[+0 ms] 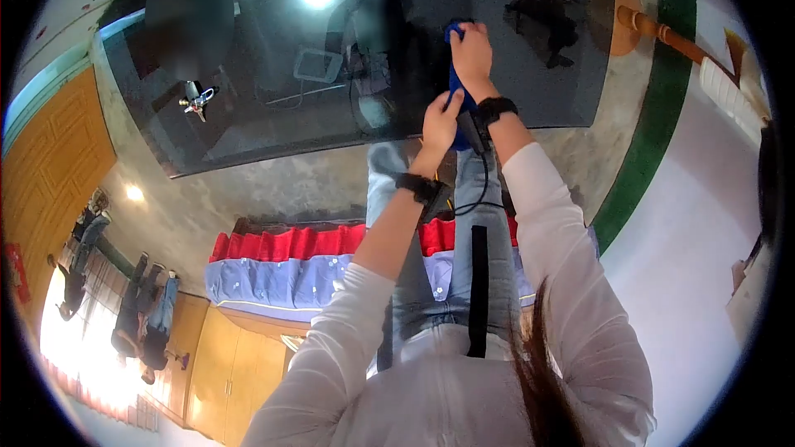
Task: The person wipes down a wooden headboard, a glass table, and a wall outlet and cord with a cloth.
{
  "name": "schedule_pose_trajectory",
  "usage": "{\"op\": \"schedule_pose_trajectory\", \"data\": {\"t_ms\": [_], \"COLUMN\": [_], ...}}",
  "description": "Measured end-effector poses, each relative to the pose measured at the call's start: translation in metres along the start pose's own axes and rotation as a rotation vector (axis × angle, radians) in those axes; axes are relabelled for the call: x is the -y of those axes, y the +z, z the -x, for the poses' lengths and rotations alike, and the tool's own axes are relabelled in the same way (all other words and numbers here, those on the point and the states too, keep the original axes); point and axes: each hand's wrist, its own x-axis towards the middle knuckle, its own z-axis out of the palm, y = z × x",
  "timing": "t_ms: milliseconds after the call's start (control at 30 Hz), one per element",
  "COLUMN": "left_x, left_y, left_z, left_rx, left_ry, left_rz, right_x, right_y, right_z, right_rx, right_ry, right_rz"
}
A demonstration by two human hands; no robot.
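A blue cloth (455,81) hangs bunched over the near edge of a dark glossy panel (273,128). Around its upper part the fingers of my right hand (472,56) are closed. Lower down, my left hand (440,122) grips the cloth's side, thumb against it; its other fingers are partly hidden. Each wrist wears a black strap, and a black cable (485,178) runs down from the right one. Reflections, a bright light among them, show in the panel.
A small shiny metal object (197,101) appears at the panel's left. To the right stands a turned wooden post (662,33) by a green band (646,141). Behind my legs is a red and purple cloth cover (273,277). Clothes (149,314) hang by a window at left.
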Motion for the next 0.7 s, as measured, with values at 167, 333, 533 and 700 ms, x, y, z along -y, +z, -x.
{"op": "schedule_pose_trajectory", "data": {"t_ms": [167, 333, 533, 700], "left_x": [0.015, 0.022, 0.013, 0.037], "left_y": [0.001, 0.004, 0.03, 0.025], "left_z": [0.007, 0.036, -0.019, -0.018], "left_rx": [0.003, 0.125, 0.116, 0.228], "left_ry": [-0.059, -0.166, 0.073, -0.028], "left_rz": [-0.182, -0.344, -0.181, -0.318], "right_x": [-0.005, -0.045, -0.039, -0.047], "right_y": [-0.006, -0.024, -0.028, -0.035], "right_z": [0.016, 0.048, -0.004, 0.014], "right_rx": [0.236, 0.296, 0.002, 0.145], "right_ry": [-0.237, -0.067, 0.088, 0.066], "right_rz": [-0.007, 0.056, -0.002, 0.003]}}
